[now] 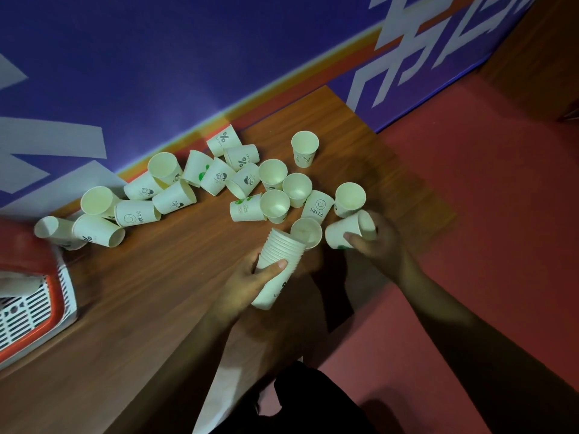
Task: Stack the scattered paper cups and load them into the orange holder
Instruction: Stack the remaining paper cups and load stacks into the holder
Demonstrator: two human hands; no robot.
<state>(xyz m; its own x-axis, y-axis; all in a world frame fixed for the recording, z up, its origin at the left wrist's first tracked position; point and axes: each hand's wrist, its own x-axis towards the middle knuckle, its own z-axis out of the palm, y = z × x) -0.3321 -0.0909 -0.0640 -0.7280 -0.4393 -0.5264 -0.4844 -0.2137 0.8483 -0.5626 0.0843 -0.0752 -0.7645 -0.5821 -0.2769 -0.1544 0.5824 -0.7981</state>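
Observation:
My left hand (250, 278) grips a stack of nested paper cups (283, 255), tilted with its open end pointing up and away. My right hand (377, 245) holds a single paper cup (344, 231) on its side, just right of the stack's mouth. Several loose cream cups with printed marks lie scattered on the wooden table (156, 292), some upright (304, 148), some on their sides (136, 213). The orange holder (61, 296) with white slotted walls sits at the left edge, partly cut off.
A blue wall with white and orange markings (188, 73) runs along the table's far edge. Red floor (485, 198) lies to the right of the table. An upright cup (349, 198) stands close to my right hand.

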